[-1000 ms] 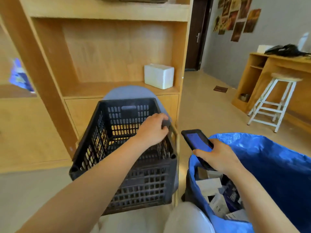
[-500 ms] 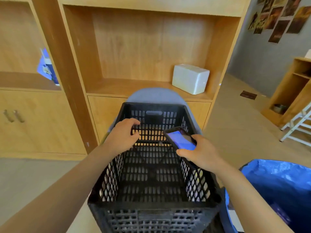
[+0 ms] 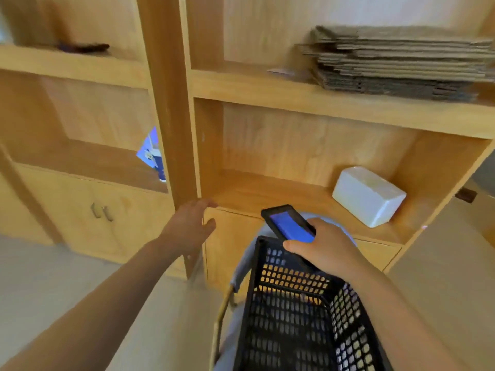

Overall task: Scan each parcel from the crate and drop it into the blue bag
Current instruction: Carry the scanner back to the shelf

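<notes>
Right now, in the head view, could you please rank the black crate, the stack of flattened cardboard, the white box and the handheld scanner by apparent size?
1. black crate, though it is nearest the camera
2. stack of flattened cardboard
3. white box
4. handheld scanner, held in the right hand

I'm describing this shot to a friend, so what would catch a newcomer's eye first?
Probably the black handheld scanner with the glowing blue screen, gripped in the right hand over the far rim of the black perforated plastic crate. Next, the left hand, fingers spread, reaching toward the light wooden shelving unit. A white rectangular box sits on its lower shelf, right.
</notes>
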### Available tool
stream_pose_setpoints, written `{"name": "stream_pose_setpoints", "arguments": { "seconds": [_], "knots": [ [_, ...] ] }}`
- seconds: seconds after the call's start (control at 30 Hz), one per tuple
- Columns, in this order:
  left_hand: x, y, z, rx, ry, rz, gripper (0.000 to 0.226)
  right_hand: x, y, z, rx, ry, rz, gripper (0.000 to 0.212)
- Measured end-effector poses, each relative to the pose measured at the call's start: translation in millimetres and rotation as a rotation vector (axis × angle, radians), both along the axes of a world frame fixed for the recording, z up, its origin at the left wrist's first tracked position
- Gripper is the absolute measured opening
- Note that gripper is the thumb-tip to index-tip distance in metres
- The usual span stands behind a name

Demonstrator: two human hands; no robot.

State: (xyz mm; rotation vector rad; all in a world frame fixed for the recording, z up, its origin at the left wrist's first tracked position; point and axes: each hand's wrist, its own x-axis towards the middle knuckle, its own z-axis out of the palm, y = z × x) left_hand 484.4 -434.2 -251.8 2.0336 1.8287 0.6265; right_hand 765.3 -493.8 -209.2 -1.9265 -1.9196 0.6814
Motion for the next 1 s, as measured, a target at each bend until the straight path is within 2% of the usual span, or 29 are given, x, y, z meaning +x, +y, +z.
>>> {"name": "stream_pose_setpoints", "arguments": {
  "seconds": [0.2,0.37,0.47,0.9,1.0],
  "knots": [
    [-136.1,11.1,90.7,0.044,0.049,0.03,0.039,-121.3,51.7,92.0,0.013,0.038,0.067,0.036],
    [-242.1,35.3,133.5,0.077,0.073,0.06,0.039,-215.0,90.1,129.8,0.04,0.131,0.131,0.025],
    [-292.7,50.4,152.8,0.091,0.099,0.107,0.039,-265.2,117.4,144.3,0.059,0.132,0.12,0.032],
    [-416.7,160.9,192.6,0.188,0.175,0.172,0.041,-406.2,254.4,180.0,0.163,0.021,0.221,0.036],
    [-437.7,202.0,203.6,0.221,0.168,0.172,0.041,-432.1,303.4,190.3,0.213,-0.051,0.231,0.05]
  ]
}}
